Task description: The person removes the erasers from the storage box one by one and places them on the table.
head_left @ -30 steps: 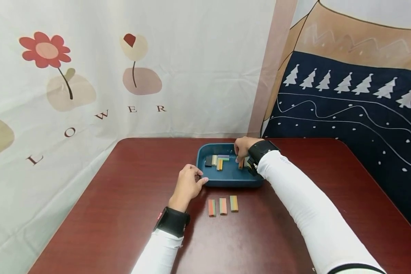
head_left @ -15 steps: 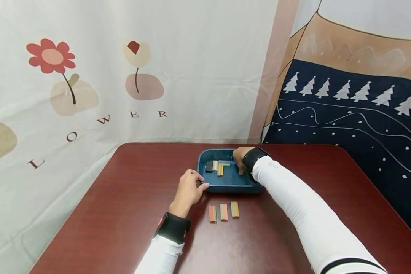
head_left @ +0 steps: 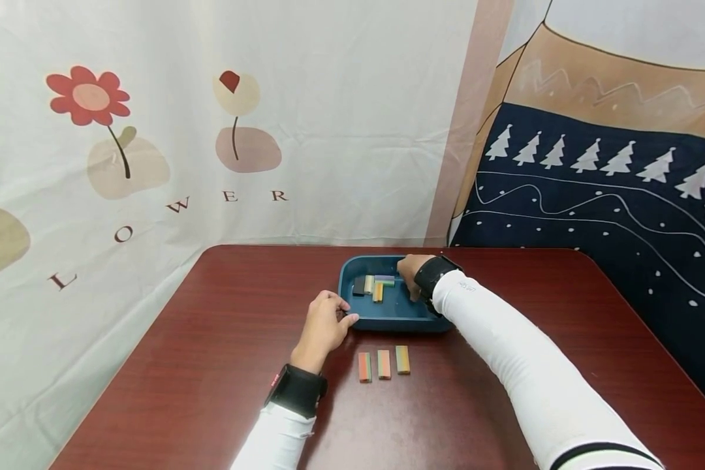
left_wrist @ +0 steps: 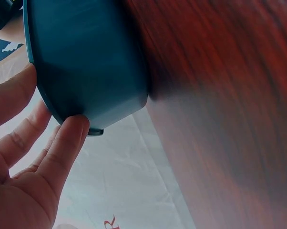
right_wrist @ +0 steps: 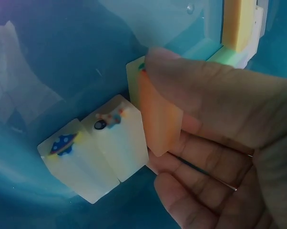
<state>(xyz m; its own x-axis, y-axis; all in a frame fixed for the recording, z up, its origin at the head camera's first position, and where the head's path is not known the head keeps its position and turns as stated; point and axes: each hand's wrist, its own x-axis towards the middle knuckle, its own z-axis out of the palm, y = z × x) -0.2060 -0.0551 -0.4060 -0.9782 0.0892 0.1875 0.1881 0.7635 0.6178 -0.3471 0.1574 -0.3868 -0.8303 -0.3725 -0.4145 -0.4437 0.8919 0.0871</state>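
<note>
My left hand (head_left: pixel 323 326) holds the near left corner of a dark blue tray (head_left: pixel 399 323), thumb and fingers touching its rim and outer wall in the left wrist view. Inside the tray's right part, my right hand (head_left: pixel 411 271) pinches a small orange and green eraser-like block (right_wrist: pixel 158 117) between thumb and fingers. Beside it in the right wrist view lie two whitish blocks, one with a blue saucer print (right_wrist: pixel 69 160), the other with a small figure print (right_wrist: pixel 119 136). From the head, the right hand hides these blocks.
In the tray's left half lie a black block (head_left: pixel 358 286), a cream block (head_left: pixel 369 284), a purple and green block (head_left: pixel 384 280) and a yellow-orange block (head_left: pixel 378 292). Three striped blocks (head_left: pixel 384 364) stand in a row on the brown table (head_left: pixel 223 352) before the tray.
The head view has tilted up a little, then stayed nearly still. My right hand has shifted slightly inside the tray and now covers the orange block. The left hand stays at the tray corner.
</note>
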